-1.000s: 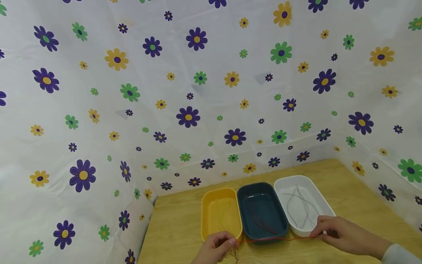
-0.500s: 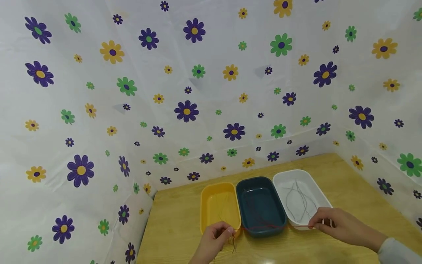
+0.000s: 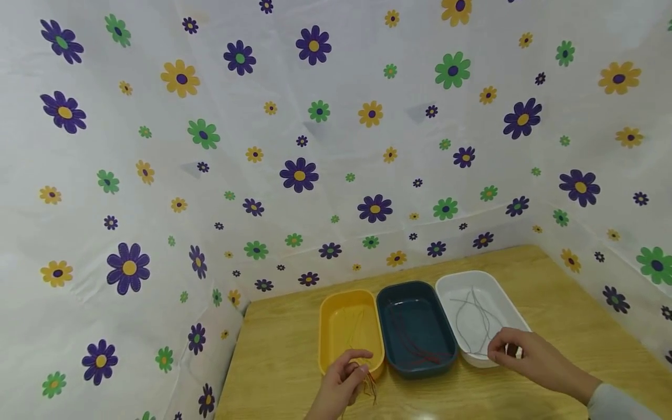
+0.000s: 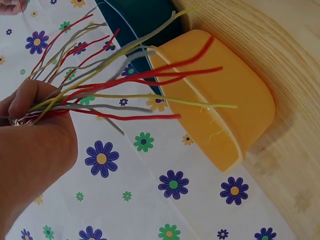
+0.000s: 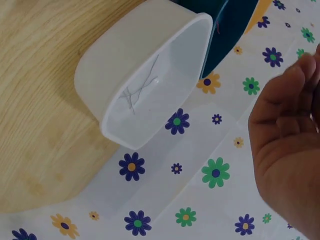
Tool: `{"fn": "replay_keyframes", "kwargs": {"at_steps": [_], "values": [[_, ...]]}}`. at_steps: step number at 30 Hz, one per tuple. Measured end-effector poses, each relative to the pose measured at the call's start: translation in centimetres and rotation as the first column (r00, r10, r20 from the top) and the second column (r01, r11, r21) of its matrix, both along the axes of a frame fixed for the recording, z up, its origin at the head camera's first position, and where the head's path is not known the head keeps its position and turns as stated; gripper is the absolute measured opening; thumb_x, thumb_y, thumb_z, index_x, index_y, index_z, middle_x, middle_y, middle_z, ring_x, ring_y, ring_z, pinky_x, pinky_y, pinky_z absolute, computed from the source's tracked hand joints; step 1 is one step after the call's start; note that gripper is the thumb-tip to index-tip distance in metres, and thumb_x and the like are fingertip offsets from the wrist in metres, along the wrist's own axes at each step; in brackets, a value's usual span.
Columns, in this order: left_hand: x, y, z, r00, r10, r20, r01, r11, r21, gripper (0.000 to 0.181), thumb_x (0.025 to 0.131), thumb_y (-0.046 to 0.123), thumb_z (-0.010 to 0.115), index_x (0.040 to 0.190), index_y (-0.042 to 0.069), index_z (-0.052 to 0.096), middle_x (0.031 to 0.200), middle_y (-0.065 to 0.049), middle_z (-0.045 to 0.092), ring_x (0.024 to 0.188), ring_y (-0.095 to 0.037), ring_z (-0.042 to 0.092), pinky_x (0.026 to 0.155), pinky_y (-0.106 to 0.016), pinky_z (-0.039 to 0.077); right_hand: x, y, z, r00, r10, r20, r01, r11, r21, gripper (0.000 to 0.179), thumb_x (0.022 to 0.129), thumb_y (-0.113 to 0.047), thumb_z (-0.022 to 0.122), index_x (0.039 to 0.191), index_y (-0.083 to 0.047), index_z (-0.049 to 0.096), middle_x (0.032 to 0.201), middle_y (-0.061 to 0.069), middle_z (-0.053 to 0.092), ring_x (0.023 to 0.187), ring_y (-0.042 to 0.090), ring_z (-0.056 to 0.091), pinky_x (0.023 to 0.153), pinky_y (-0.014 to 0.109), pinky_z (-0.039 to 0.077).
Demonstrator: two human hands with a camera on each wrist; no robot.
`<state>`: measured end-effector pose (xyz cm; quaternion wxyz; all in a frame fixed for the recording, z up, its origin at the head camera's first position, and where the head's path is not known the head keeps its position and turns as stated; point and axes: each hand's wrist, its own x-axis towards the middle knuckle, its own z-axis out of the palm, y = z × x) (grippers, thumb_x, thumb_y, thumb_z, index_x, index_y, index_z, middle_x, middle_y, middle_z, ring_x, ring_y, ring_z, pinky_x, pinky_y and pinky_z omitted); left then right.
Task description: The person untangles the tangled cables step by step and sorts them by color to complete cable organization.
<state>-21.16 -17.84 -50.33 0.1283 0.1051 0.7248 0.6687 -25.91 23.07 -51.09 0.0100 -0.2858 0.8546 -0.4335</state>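
My left hand (image 3: 338,382) grips a loose bundle of red, yellow and grey strings (image 4: 132,80), near the front of the yellow tray (image 3: 328,332). Its index finger is raised away from the thumb. Out past the fist, the string ends fan towards that tray in the left wrist view. Red strings (image 3: 420,351) lie across the dark blue tray (image 3: 385,297). Bent fingers bring my right hand (image 3: 530,359) over the front right of the white tray (image 3: 448,280). I cannot tell whether a string is between its fingertips; a short red streak shows beside them in the left wrist view.
Inside the white tray are several grey strings (image 5: 142,90), and fine yellow strings (image 3: 354,332) are in the yellow one. The three trays stand side by side on a wooden table (image 3: 278,350). A flower-printed sheet (image 3: 336,140) hangs behind and at both sides.
The red string was stretched between both hands; that taut span is gone, and red now shows over the dark blue tray. My left index finger has lifted. The right hand moved slightly left.
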Motion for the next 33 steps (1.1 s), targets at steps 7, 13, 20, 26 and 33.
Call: {"fn": "replay_keyframes", "kwargs": {"at_steps": [7,13,20,26,33], "values": [[0.0,-0.9,0.8,1.000,-0.007,-0.031,0.006,1.000,-0.025,0.036,0.109,0.015,0.053,0.138,-0.006,0.055,0.067,0.005,0.047,0.049,-0.001,0.036,0.048,-0.016,0.031,-2.1,-2.9,1.8,0.941,-0.308,0.143,0.307,0.951,0.025,0.023,0.101,-0.025,0.068,0.104,-0.004,0.074,0.087,0.000,0.068,0.067,0.008,0.055,0.060,0.026,0.048],[0.9,-1.3,1.3,0.999,-0.023,-0.046,0.022,0.999,-0.037,0.032,0.108,0.016,0.054,0.124,-0.011,0.062,0.067,0.005,0.048,0.051,-0.001,0.038,0.050,-0.016,0.033,-4.1,-6.1,1.1,0.922,-0.385,0.037,0.371,0.907,0.197,0.020,0.097,-0.033,0.071,0.098,-0.013,0.076,0.087,-0.006,0.068,0.074,0.011,0.056,0.062,0.031,0.045],[1.6,-1.9,1.7,0.996,0.076,-0.054,-0.078,0.997,-0.021,0.027,0.107,0.018,0.056,0.118,-0.004,0.068,0.073,0.004,0.050,0.054,-0.003,0.041,0.052,-0.016,0.036,-4.1,-9.4,-1.7,0.914,-0.399,-0.075,0.400,0.855,0.329,0.012,0.087,-0.025,0.072,0.078,-0.019,0.066,0.072,-0.008,0.058,0.061,0.011,0.051,0.053,0.033,0.040],[1.7,-1.8,1.4,0.997,0.008,-0.072,-0.010,1.000,-0.023,0.031,0.108,0.020,0.056,0.120,-0.006,0.067,0.071,0.004,0.049,0.053,-0.002,0.042,0.051,-0.016,0.036,-4.3,-11.8,-3.4,0.934,-0.315,-0.171,0.357,0.852,0.383,0.024,0.087,-0.021,0.077,0.070,-0.021,0.059,0.068,-0.009,0.054,0.059,0.009,0.047,0.057,0.033,0.041],[1.5,-2.1,1.0,0.994,-0.014,-0.105,0.013,1.000,-0.013,0.035,0.108,0.020,0.054,0.121,-0.010,0.064,0.065,0.007,0.045,0.050,0.001,0.040,0.050,-0.015,0.035,-4.9,-13.6,-4.6,0.947,-0.247,-0.205,0.313,0.851,0.422,0.024,0.082,-0.022,0.083,0.069,-0.022,0.063,0.067,-0.011,0.059,0.058,0.007,0.052,0.060,0.036,0.047]]}}
